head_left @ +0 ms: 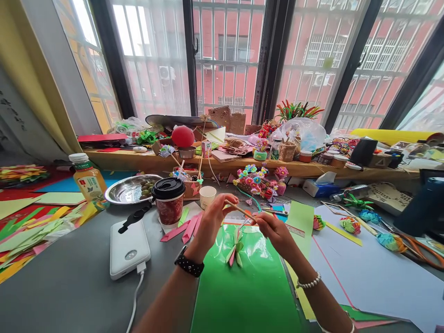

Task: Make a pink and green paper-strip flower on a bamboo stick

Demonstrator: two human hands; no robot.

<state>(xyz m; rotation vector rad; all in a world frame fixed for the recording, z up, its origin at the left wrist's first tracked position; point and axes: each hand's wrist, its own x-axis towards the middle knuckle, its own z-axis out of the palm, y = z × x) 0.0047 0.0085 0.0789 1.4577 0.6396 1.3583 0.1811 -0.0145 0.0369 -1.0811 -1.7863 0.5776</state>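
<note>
Both hands hold a thin wooden stick [240, 210] above the far part of a shiny green mat [243, 296]. My left hand [212, 222], with a black watch on its wrist, pinches the stick's left end. Fingers of my right hand [274, 230] are closed round the other end; a beaded bracelet is on that wrist. Just below and between the hands, a folded green and pink paper piece [235, 252] is on the mat. Pink folded paper strips [189, 227] lie left of my left hand.
At left are a white power bank [129, 247] with cable, a lidded coffee cup [169, 203], a metal plate [116, 189] and a juice bottle [86, 178]. A paper cup [207, 196] stands beyond my left hand. White sheets [378, 273] and folded paper flowers [350, 225] lie at right.
</note>
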